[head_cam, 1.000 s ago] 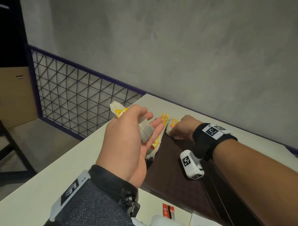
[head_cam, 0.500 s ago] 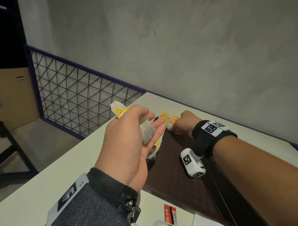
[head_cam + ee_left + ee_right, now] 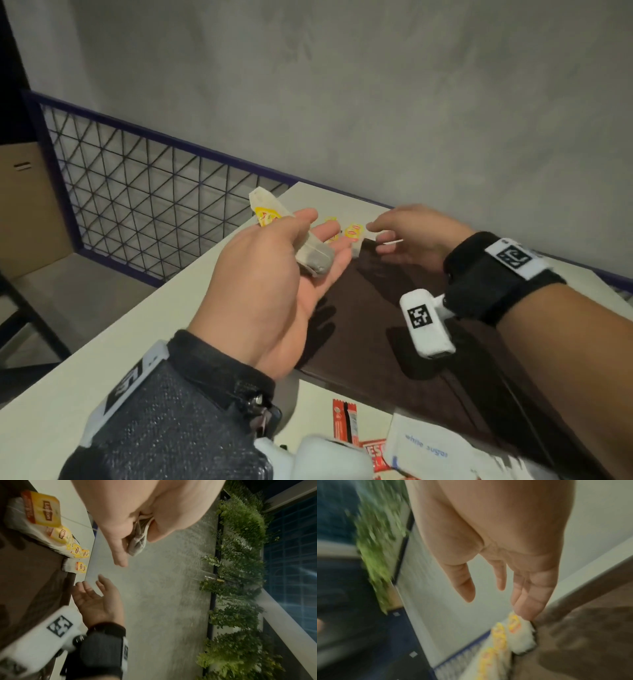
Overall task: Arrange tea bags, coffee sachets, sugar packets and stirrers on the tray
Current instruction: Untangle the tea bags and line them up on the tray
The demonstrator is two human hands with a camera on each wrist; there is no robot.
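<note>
Fingers, left: fingers [image 3: 327, 233] lie nearly straight under a held tea bag [image 3: 310, 255]; the thumb presses it from above.
Fingers, right: fingers [image 3: 529, 601] are straight and slightly spread, holding nothing.
Hidden or unclear: the row of tea bags [image 3: 63, 534] at the tray's far edge is partly covered by the left hand in the head view; the right wrist view is motion-blurred, so the bags show only as yellow and white smears. The sachets at the bottom edge of the head view are cut off.
Left hand pose: left hand [image 3: 274, 281] is raised at frame centre in the head view, palm turned to the right, over the tray's left edge.
Right hand pose: right hand [image 3: 411, 236] hovers right of centre, fingertips pointing left toward the nearest yellow tag [image 3: 354, 230]; contact with it cannot be confirmed.
Held item: the bag's yellow tag end sticks out past the thumb toward the upper left; the grey pouch rests on the fingers.
Tray: dark brown tray [image 3: 376, 308] lies on the pale table [image 3: 68, 377], centre to lower right.
Sugar packet: white sugar packet [image 3: 424, 445] lies at the bottom edge, on the table before the tray.
Coffee sachet: red coffee sachet [image 3: 344, 423] lies just left of it.
</note>
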